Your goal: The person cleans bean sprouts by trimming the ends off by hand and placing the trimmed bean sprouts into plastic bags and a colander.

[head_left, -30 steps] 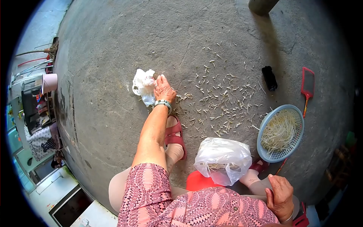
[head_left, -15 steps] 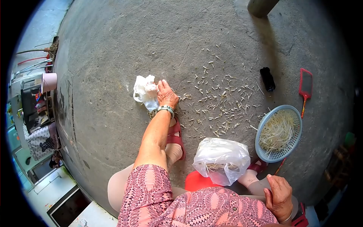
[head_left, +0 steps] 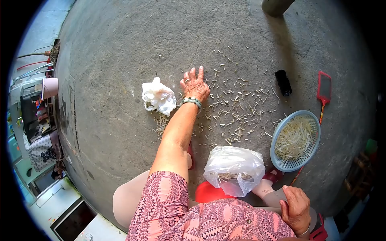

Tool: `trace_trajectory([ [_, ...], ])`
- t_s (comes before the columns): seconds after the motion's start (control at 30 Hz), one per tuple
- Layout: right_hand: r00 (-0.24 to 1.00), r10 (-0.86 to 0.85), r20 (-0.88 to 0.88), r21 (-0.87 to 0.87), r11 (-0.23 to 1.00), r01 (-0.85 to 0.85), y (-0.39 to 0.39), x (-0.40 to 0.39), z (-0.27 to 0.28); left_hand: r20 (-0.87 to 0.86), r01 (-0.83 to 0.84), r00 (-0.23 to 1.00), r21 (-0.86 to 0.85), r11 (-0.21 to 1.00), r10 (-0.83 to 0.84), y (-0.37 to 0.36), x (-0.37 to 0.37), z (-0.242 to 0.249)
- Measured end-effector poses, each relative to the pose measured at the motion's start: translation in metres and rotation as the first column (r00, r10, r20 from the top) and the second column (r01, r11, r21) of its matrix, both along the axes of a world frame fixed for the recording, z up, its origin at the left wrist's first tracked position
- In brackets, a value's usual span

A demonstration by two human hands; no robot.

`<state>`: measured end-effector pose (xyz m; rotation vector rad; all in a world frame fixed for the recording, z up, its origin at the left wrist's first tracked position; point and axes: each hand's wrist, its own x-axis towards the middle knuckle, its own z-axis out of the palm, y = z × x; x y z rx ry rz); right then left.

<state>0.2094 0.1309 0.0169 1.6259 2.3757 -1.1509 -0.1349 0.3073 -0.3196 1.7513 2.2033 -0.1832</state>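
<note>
Since the earlier frames, the left hand has moved off the crumpled white bag and away to its right. It is now open, palm down and fingers spread, at the left edge of the scattered sprout pieces on the concrete floor. Contact with the floor cannot be confirmed. The hand grips nothing visible.

A small heap of pale strands lies just below the white bag, beside the left forearm. The right hand rests at the right knee, fingers loosely bent, with no item visible in it.

A translucent plastic bag containing strands is between the legs, above a red object. The blue basket, tilted, holds long sprouts near the right foot. A black object and a red fly swatter lie beyond it.
</note>
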Motion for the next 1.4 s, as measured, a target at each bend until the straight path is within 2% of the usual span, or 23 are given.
trace_trajectory([
  [0.07,1.0,-0.001,0.006,-0.001,1.0,0.001,0.001,0.0,0.0,0.008,-0.006,1.0,-0.071,0.997,0.006,0.005,0.005,0.005],
  [0.2,1.0,-0.009,0.008,-0.008,1.0,0.009,0.0,-0.001,0.001,0.033,-0.104,0.994,-0.023,0.994,0.105,0.005,0.013,-0.004],
  [0.37,1.0,-0.02,0.006,0.001,1.0,0.02,-0.004,0.002,0.003,-0.002,-0.107,0.994,0.007,0.994,0.107,-0.003,0.015,-0.012],
  [0.4,1.0,-0.022,0.001,0.005,1.0,0.022,-0.004,0.002,0.003,0.023,-0.116,0.993,-0.034,0.993,0.116,-0.009,0.016,-0.003],
  [0.47,1.0,-0.026,0.006,0.003,1.0,0.026,-0.004,0.002,0.005,0.072,-0.181,0.981,-0.016,0.983,0.182,-0.021,0.013,-0.007],
  [0.63,1.0,-0.016,0.004,0.005,1.0,0.016,-0.005,0.003,0.003,0.007,-0.339,0.941,0.068,0.938,0.339,-0.031,-0.008,-0.016],
  [0.87,1.0,-0.017,0.006,-0.007,1.0,0.017,-0.003,0.0,0.003,-0.01,-0.326,0.945,0.056,0.944,0.327,-0.032,-0.023,-0.021],
  [0.93,1.0,-0.022,0.005,-0.009,1.0,0.022,-0.002,-0.001,0.004,-0.034,-0.37,0.928,0.066,0.927,0.372,-0.04,-0.015,-0.023],
  [1.0,1.0,-0.026,0.007,-0.012,1.0,0.026,-0.001,-0.002,0.006,0.021,-0.477,0.879,-0.001,0.879,0.477,-0.044,-0.005,-0.019],
  [1.1,1.0,-0.02,0.004,0.002,1.0,0.02,-0.003,-0.001,0.006,0.05,-0.56,0.828,0.021,0.828,0.559,-0.05,0.003,-0.024],
  [1.4,1.0,-0.009,0.007,-0.005,1.0,0.009,-0.007,0.003,0.007,0.038,-0.491,0.871,0.086,0.867,0.489,-0.065,0.003,-0.019],
])
